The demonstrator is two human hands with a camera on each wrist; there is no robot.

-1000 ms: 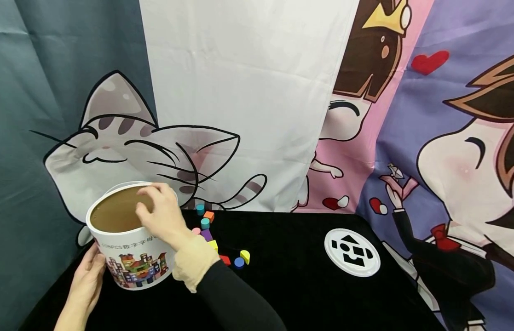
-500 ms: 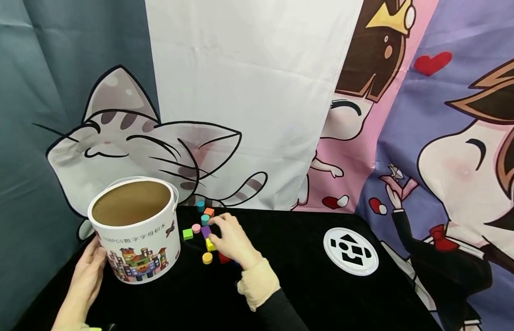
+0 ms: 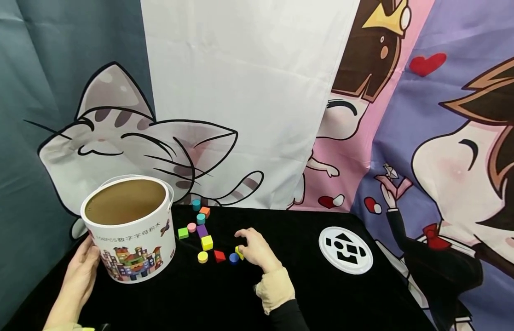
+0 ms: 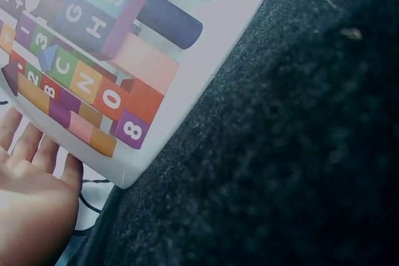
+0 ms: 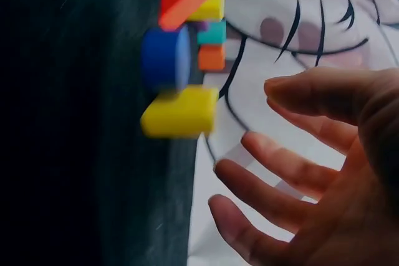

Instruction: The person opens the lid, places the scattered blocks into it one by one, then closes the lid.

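Note:
A white bucket (image 3: pixel 157 239) with printed toy blocks on its side stands at the left of the black cloth. My left hand (image 3: pixel 80 271) rests against its near left side, and the left wrist view shows the fingers (image 4: pixel 47 154) extended along the wall. Over a yellow half-round block (image 3: pixel 239 252), partly hidden in the head view, hovers my right hand (image 3: pixel 258 248). Its thumb and fingers are spread and lightly bent, with nothing between them in the right wrist view. Right beside the yellow block lies a blue cylinder block (image 5: pixel 163 59).
Several coloured blocks, among them a red triangle block (image 3: pixel 219 256), a yellow cube (image 3: pixel 207 242) and a green block (image 3: pixel 183 233), lie right of the bucket. A white lid (image 3: pixel 328 257) with shaped cutouts lies farther right. Printed curtains (image 3: pixel 240 92) hang behind the cloth.
My right hand has moved from the bucket's mouth rightward, passing over the blocks, to the yellow half-round block. My left hand has stayed at the bucket.

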